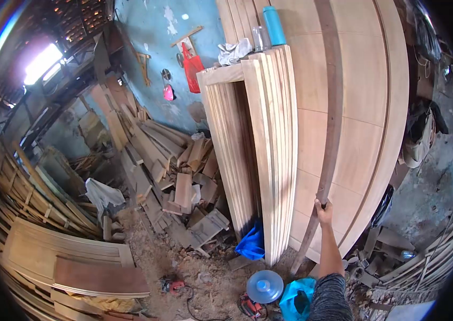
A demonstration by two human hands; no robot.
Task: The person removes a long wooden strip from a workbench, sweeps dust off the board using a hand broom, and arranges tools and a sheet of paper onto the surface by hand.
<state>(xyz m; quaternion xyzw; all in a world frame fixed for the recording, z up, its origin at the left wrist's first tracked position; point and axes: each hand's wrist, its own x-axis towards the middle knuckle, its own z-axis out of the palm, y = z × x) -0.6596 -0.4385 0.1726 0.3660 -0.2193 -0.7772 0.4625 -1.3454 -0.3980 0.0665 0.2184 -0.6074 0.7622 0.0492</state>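
Before the panel (365,134), dark board (333,107) in one of the hands (324,212)

the right arm (332,251) reaches forward, nearly straight, with the right hand (324,212) closed in a grip

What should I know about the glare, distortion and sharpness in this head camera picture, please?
Head view: glare blows out the bright white opening in the dark roof; a rainbow-tinted flare arcs at upper left; fisheye distortion bows the tall pale wooden panel; corners fall to black; the bare right hand looks fairly sharp.
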